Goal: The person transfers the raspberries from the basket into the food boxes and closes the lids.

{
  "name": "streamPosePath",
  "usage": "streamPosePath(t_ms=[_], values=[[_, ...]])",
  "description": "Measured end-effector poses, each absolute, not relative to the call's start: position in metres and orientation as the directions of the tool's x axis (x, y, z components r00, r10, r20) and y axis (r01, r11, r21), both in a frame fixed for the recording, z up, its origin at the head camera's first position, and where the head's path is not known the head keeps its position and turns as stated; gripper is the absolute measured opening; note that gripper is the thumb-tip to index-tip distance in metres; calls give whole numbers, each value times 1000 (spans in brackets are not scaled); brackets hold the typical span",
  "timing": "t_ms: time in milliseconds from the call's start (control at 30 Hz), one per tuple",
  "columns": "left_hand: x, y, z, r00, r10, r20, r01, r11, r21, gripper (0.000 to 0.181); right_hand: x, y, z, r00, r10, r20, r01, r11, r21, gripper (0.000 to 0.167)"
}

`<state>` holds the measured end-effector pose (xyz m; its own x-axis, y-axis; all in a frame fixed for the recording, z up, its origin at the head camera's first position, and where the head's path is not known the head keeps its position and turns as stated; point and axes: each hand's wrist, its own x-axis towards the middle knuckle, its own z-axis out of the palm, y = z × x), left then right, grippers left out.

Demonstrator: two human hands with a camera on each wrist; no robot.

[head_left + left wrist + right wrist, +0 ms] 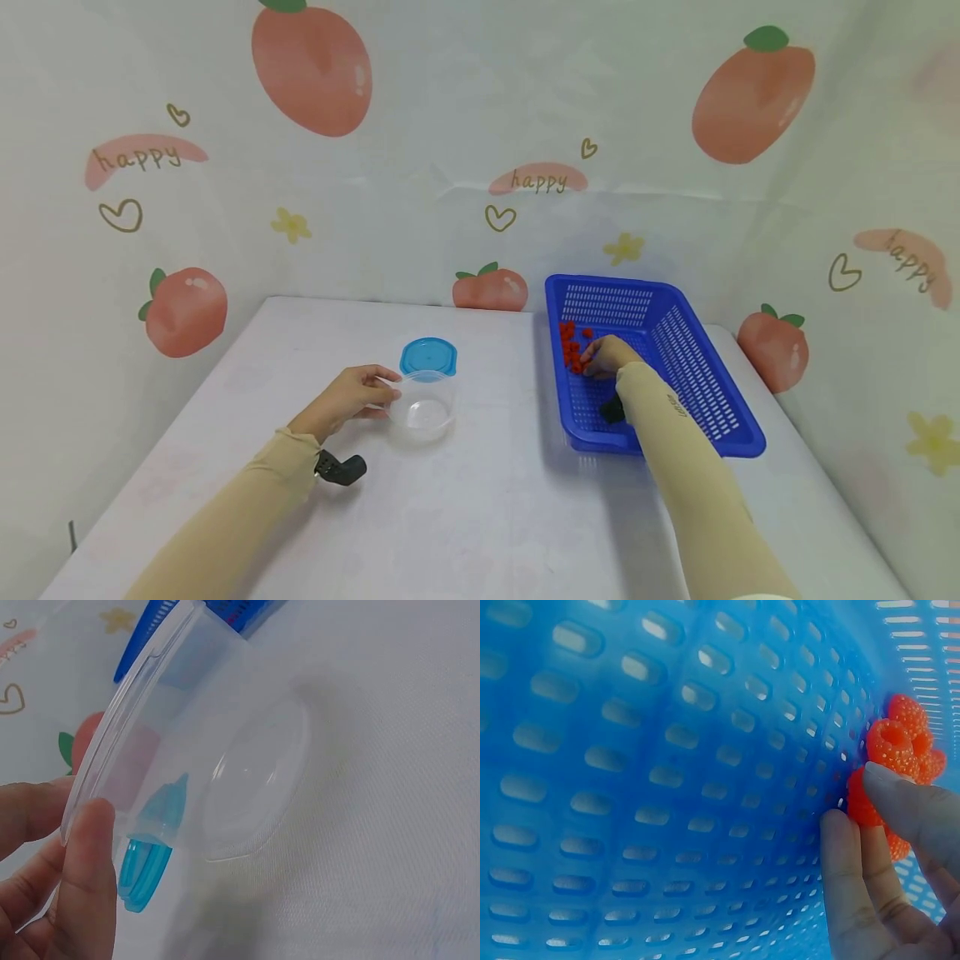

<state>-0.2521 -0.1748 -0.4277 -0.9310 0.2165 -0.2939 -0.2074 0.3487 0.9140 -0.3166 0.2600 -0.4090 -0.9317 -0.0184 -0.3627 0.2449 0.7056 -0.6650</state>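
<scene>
My left hand (351, 400) pinches the rim of a clear round plastic container (251, 780), thumb on one side and fingers on the other. Nothing lies inside the container. Just behind it is a blue lid (429, 352), partly seen through the clear wall. My right hand (609, 357) reaches into a blue plastic basket (693, 350). There its thumb and fingertips pinch a red raspberry (861, 801), partly covered by the thumb. More raspberries (907, 714) are clustered right beside it, along the basket's left wall.
The basket's raised rim (557, 367) surrounds the right hand. A white cloth (495, 500) covers the table. Behind the table hangs a white backdrop (420, 150) printed with fruit. A black wrist camera (341, 468) juts out below the left hand.
</scene>
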Motion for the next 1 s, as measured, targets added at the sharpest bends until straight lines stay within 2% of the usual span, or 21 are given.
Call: streamPosePath(t_ms=[533,1000], values=[[-253,-172,-426,-934,201,-295,-215,343,914,46,-318,261,-407,-922,-7,-388,268,710,-651,16],[-252,-173,-426,-936,205,-286,-207,335,919,47,-316,264,-402,-927,-24,-374,236,738,-632,15]])
